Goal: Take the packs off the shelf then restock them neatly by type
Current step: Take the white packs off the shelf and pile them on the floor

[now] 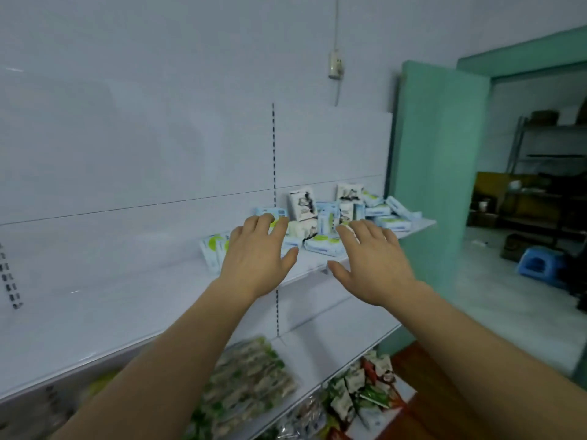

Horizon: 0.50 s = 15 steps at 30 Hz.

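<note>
head view: left hand (259, 254) and right hand (370, 260) reach palms down over the white shelf (152, 300), fingers spread, grip open, holding nothing; jumbled packs (330, 214) lie at shelf's right end, left fingertips over the nearest ones, contact unclear

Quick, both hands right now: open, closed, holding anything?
Left hand: open, fingers spread, holding nothing, reaching over the packs on the shelf.
Right hand: open, fingers spread, holding nothing.
</note>
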Motion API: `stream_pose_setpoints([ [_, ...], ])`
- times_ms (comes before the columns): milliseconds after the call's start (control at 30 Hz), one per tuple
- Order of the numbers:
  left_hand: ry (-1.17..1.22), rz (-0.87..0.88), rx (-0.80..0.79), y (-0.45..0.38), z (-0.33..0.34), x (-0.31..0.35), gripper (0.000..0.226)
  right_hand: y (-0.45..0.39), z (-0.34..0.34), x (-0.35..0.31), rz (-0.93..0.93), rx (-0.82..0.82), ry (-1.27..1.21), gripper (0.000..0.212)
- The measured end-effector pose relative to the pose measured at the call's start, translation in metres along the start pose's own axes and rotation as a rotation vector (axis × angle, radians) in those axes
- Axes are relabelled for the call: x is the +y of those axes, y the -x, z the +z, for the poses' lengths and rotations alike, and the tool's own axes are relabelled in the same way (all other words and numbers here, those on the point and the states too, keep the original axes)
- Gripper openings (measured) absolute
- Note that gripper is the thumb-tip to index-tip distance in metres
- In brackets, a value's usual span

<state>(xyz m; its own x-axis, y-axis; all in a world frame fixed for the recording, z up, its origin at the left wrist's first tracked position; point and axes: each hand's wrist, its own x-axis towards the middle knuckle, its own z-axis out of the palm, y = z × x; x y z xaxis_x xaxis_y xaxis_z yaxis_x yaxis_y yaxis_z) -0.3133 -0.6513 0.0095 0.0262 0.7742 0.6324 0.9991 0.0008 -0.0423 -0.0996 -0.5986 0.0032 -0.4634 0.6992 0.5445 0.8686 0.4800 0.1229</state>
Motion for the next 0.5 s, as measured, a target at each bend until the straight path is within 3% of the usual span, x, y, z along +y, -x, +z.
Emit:
stream_pose_setpoints([
  [500, 0.106, 0.175, -0.042, -0.209, 0.181, 0.082, 0.055, -0.119, 0.114, 0.178, 0.138, -0.062, 0.108, 0.067],
])
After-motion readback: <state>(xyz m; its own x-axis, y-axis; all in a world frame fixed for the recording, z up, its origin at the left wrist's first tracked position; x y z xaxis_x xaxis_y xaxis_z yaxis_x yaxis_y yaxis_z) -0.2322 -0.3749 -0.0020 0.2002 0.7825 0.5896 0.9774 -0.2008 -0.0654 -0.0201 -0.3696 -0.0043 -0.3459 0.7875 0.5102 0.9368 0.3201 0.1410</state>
